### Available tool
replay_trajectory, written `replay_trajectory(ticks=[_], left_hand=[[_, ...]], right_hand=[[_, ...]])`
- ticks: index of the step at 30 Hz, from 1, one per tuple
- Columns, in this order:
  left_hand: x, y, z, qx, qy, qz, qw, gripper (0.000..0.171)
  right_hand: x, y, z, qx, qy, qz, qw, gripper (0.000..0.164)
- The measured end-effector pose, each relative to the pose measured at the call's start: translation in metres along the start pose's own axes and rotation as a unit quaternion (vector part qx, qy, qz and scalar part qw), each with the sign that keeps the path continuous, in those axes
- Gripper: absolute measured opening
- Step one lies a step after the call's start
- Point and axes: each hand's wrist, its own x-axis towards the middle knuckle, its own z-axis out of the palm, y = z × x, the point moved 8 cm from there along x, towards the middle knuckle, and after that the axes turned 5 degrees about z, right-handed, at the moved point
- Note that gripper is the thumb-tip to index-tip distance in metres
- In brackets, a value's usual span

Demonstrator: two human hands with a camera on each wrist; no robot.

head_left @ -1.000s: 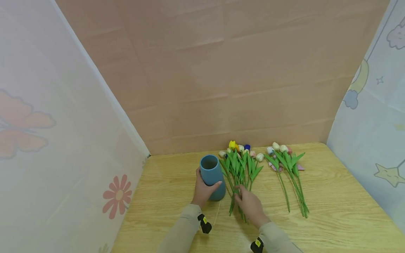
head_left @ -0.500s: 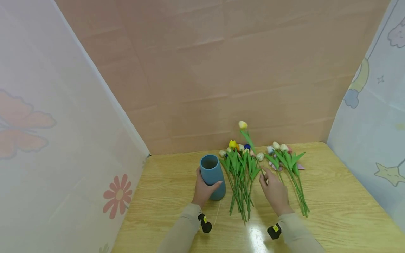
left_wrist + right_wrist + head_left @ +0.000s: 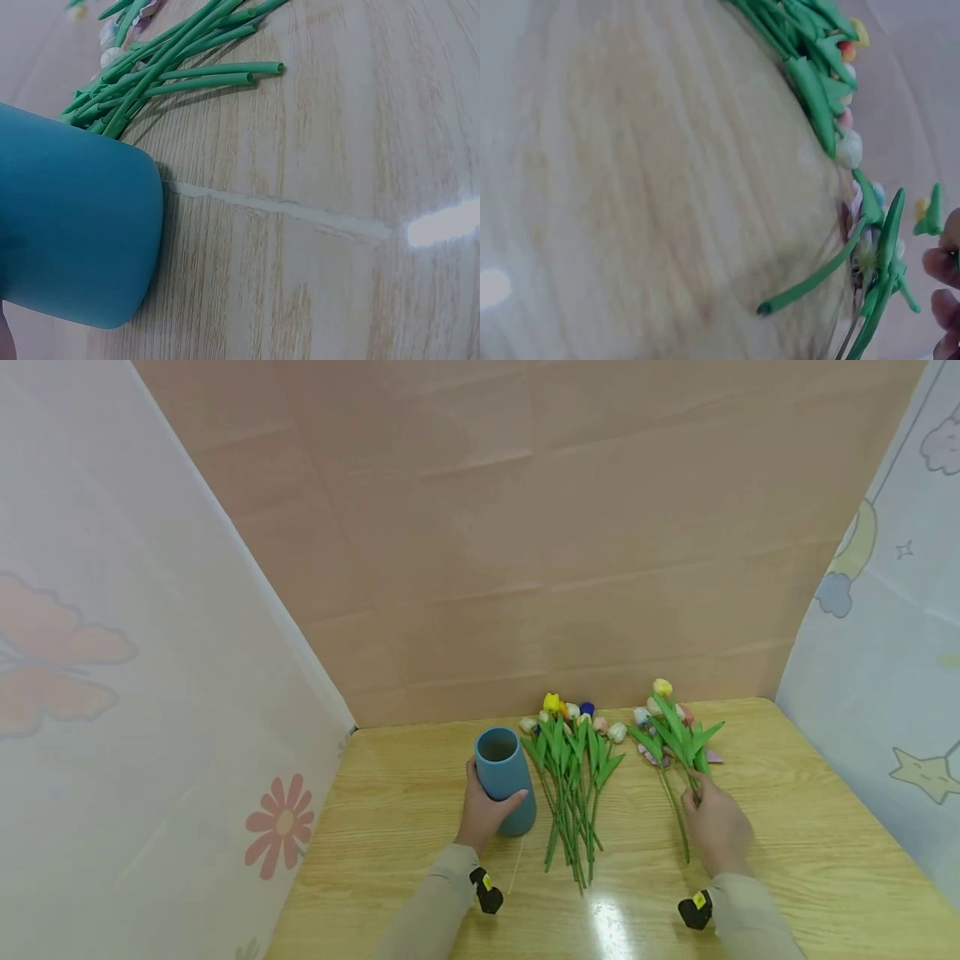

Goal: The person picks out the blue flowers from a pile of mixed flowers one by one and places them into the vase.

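Observation:
My left hand (image 3: 480, 814) grips a blue vase (image 3: 510, 781) that stands on the table, thumb across its front. Its open mouth faces up, and I see no stem in it. In the left wrist view the lower vase body fills the left edge. My right hand (image 3: 718, 827) pinches the stem of a pale yellow tulip (image 3: 662, 687) over the smaller group of tulips (image 3: 672, 712) on the right; part of that stem is hidden by the fingers. Between the hands lies a larger bunch of artificial tulips (image 3: 573, 768), heads away from me.
A pinkish-brown backdrop (image 3: 525, 568) rises behind the wooden table (image 3: 405, 793). Printed white sheets hang at the left (image 3: 150, 652) and right (image 3: 885, 693). A thin pale strip (image 3: 277, 206) runs along the tabletop from the vase base.
My right hand has picked the pale yellow tulip from the larger bunch and carried it right to the smaller group. The left hand and vase have not moved.

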Motion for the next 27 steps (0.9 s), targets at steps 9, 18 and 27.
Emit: replay_trajectory(ticks=[9,18,27], left_hand=[[0.0,-0.002,0.0,-0.001,-0.001,0.001,1.0,0.094],[-0.001,0.002,0.0,0.0,-0.003,0.0,1.0,0.094],[0.0,-0.002,-0.001,0.003,0.0,-0.004,1.0,0.094]], right_hand=[[-0.008,0.021,0.015,-0.014,-0.076,0.027,0.997,0.03],[-0.013,0.028,0.024,-0.022,-0.086,0.029,0.996,0.027],[-0.014,0.03,0.029,-0.029,-0.103,0.048,0.993,0.03]])
